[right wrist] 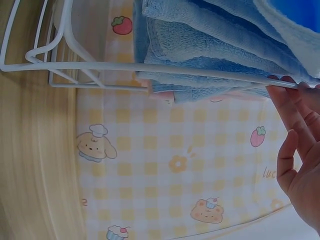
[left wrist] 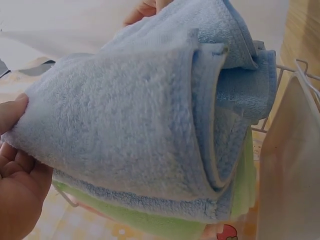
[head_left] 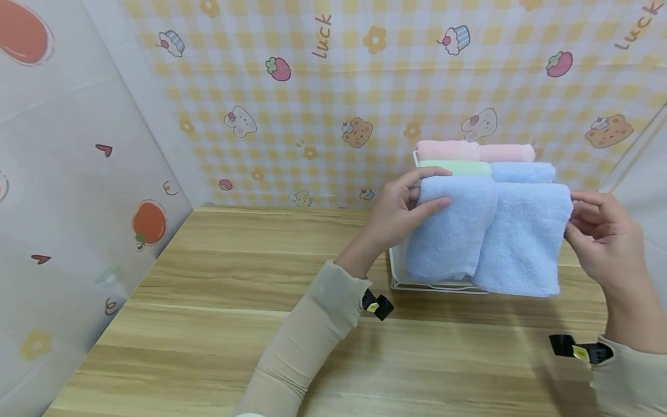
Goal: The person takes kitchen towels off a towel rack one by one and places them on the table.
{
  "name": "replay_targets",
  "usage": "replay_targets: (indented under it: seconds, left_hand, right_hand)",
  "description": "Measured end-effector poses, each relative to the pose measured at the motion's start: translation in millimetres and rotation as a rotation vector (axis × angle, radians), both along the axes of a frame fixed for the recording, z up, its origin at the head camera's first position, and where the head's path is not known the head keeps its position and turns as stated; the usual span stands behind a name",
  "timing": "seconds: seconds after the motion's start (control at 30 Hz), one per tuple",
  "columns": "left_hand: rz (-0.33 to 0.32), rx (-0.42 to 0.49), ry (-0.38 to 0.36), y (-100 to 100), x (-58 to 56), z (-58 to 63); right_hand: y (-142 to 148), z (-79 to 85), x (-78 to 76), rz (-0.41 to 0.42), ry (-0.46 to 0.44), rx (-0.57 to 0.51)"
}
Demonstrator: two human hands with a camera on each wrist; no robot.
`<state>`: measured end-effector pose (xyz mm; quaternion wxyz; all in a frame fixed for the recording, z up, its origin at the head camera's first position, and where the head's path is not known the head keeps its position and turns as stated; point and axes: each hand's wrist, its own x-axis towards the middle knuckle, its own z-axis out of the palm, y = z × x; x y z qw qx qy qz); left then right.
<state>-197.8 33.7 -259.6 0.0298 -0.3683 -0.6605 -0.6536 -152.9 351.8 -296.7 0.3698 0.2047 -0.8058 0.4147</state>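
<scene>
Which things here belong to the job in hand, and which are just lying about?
In the job: left hand, right hand, blue towels, white wire basket; likely also the pink towels and green towel behind.
Just around: wooden table, patterned backdrop, black wrist straps.

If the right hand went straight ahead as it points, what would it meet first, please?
Likely the blue rectangular terry towel, whose edge the right hand appears to pinch; depth is unclear.
</scene>
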Motion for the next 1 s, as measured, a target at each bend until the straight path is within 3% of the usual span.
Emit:
replay_targets:
  seconds: [0.3, 0.4, 0.57, 0.63, 0.73, 0.8, 1.0]
  left_hand:
    - [-0.018, 0.070, 0.025, -1, 0.7, 11.4]
    - [0.010, 0.075, 0.043, -1, 2.2, 12.4]
    - [0.107, 0.063, 0.144, -2, 2.0, 12.8]
    - [0.105, 0.089, 0.154, -2, 1.2, 13.7]
    - [0.061, 0.147, 0.109, -2, 0.6, 14.1]
    - [0.065, 0.191, 0.083, -2, 0.4, 13.1]
    - [0.190, 0.346, 0.065, -2, -0.9, 13.5]
  right_hand:
    - [-3, 3.4, 2.5, -0.003, 0.009, 0.017]
    - [-4, 3.5, 2.5, 0.005, 0.007, 0.017]
    - [-2, 2.5, 1.6, 0.006, -0.007, 0.010]
    - [-2, 1.1, 1.0, 0.022, -0.007, -0.015]
    - [-2, 0.4, 1.2, 0.024, -0.010, -0.021]
    - [-2, 0.2, 1.5, 0.028, -0.006, -0.026]
    - [-6, 4.0, 3.2, 0.005, -0.014, 0.010]
